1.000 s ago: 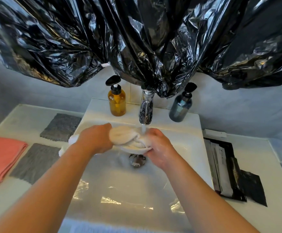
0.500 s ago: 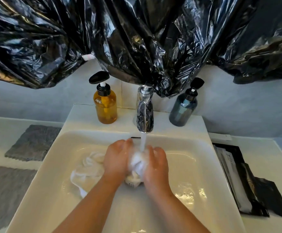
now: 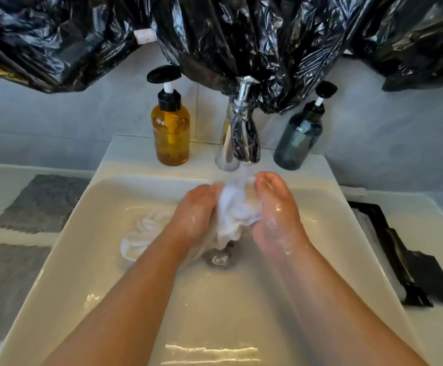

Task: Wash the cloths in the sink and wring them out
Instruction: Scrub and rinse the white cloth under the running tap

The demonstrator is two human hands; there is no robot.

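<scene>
Both hands grip one white cloth [image 3: 232, 217] over the middle of the sink [image 3: 77, 260]. The left hand [image 3: 196, 211] and the right hand [image 3: 277, 217] face each other with their fingers curled round the bunched fabric, squeezing it between them. Soap foam and wet shine show on the back of the right hand. The bundle sits right under the water stream [image 3: 244, 173] running from the chrome faucet [image 3: 241, 133] at the back edge of the sink, and its lower end hangs just above the drain [image 3: 219, 259]. More white fabric [image 3: 146, 231] lies crumpled on the basin floor beside the left wrist, toward the left wall; whether it is the same cloth I cannot tell.

On the sink's back ledge an amber pump bottle [image 3: 171, 136] stands left of the faucet and a blue-grey pump bottle [image 3: 298, 140] stands right of it, both upright. On the counter [image 3: 431, 233] by the sink's left edge lie two grey cloths flat, the far grey cloth [image 3: 40, 204] and the near grey cloth [image 3: 3, 286]. By the right edge lie black packets [image 3: 410, 270]. Crinkled black plastic sheeting [image 3: 241, 35] hangs over the wall above, touching the faucet's top.
</scene>
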